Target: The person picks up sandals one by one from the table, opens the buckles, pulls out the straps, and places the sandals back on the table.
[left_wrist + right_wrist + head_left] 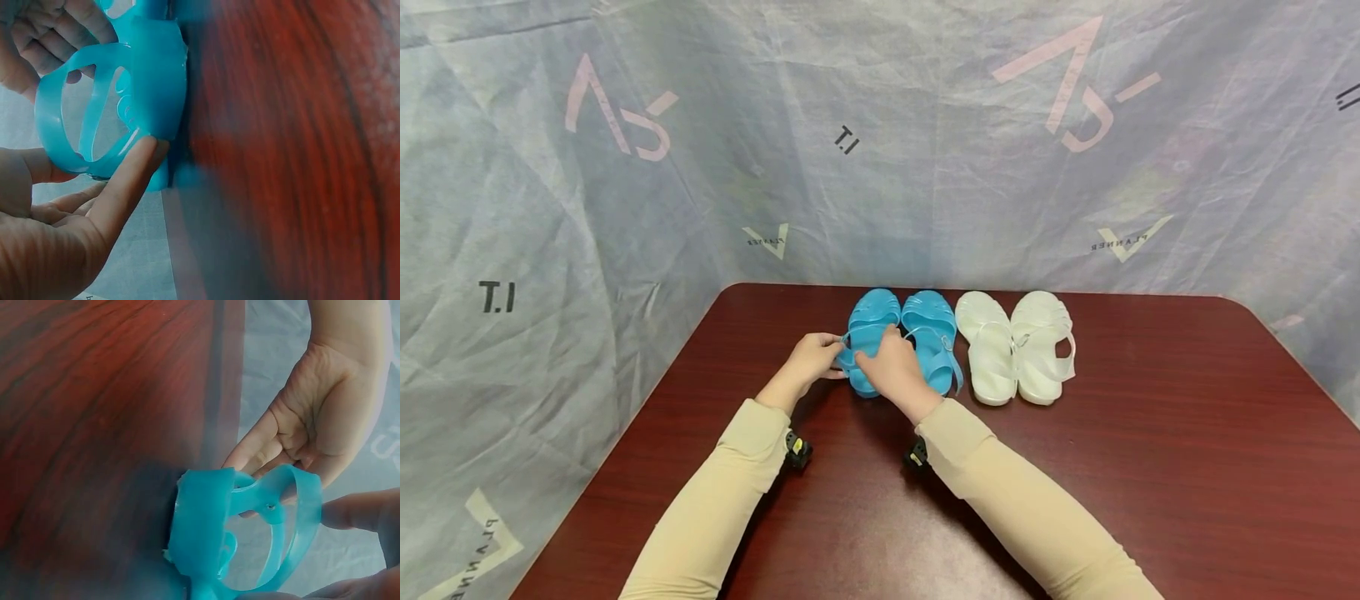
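Two blue sandals stand side by side near the back of the table. On the left one [874,309], both hands are at work around the strap and heel. My left hand [812,360] holds its left side, thumb at the strap and one finger against the sole's heel end, as the left wrist view shows. From the other side my right hand [897,367] reaches over it, thumb touching the strap [309,500] and fingers at the sandal's side. The right blue sandal [929,310] is partly hidden behind my right hand, its strap end hanging loose.
A pair of white sandals [992,367] lies to the right of the blue ones, toes toward the back. Dark red wood makes up the table [1165,433]. A grey printed cloth [925,183] hangs behind and beside it.
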Tool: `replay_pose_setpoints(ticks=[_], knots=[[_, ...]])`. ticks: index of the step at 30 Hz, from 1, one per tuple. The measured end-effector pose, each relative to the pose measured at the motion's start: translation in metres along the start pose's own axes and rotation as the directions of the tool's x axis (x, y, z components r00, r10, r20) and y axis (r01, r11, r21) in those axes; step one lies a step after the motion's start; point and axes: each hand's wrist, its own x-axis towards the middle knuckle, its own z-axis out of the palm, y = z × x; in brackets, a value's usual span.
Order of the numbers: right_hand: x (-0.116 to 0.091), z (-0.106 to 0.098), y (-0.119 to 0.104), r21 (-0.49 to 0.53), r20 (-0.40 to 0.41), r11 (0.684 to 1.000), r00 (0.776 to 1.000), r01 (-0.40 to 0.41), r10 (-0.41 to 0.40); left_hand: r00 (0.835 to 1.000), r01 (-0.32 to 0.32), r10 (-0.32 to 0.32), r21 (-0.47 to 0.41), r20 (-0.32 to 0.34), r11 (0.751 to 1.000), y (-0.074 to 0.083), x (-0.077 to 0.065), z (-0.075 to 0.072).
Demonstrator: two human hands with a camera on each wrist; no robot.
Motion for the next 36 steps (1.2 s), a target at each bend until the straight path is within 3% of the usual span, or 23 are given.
replay_pose_setpoints(ticks=[4, 12, 21, 36], knots=[[0.001, 0.000, -0.003, 0.002, 0.046, 1.000, 0.999, -0.003, 0.003, 1.000, -0.018, 0.018, 0.021, -0.008, 1.000, 0.000, -0.001, 0.000], [0.000, 0.000, -0.001, 0.026, 0.024, 0.999, 0.999, -0.036, 0.035, 1.000, -0.022, 0.023, 0.042, -0.020, 0.999, 0.003, -0.004, 0.001], [-0.002, -0.001, 0.007, 0.081, 0.065, 0.995, 0.996, -0.058, 0.053, 0.999, -0.021, 0.023, 0.048, -0.035, 0.999, 0.003, -0.005, 0.001], [-0.005, 0.003, 0.009, 0.049, 0.104, 0.998, 0.994, -0.045, 0.039, 0.999, -0.030, 0.032, 0.053, -0.033, 0.998, 0.001, -0.005, 0.002]])
